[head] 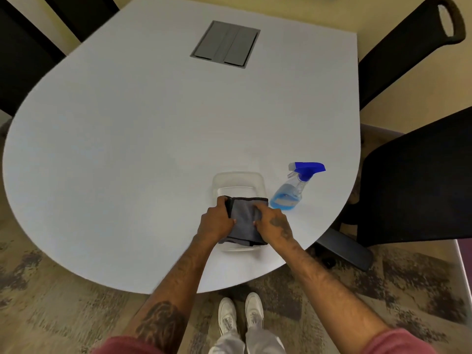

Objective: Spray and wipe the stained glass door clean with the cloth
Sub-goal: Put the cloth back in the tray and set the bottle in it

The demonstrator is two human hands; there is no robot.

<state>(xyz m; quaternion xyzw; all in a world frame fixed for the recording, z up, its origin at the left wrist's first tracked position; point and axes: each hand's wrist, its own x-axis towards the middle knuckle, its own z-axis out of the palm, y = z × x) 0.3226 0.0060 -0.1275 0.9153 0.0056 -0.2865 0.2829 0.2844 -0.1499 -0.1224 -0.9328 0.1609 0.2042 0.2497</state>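
Observation:
A grey cloth (244,221) with a dark edge lies folded over a clear plastic container (238,181) near the table's front edge. My left hand (217,222) grips the cloth's left side, fingers curled round its upper left corner. My right hand (274,222) presses on and pinches the cloth's right side. A clear spray bottle (293,190) with blue liquid and a blue trigger head stands just right of the container, apart from both hands. No glass door is in view.
The white rounded table (153,149) has a grey cable hatch (226,44) at the back. Black office chairs stand at the right (413,175), far right (408,47) and far left (23,54). Patterned carpet and my white shoes (241,312) lie below.

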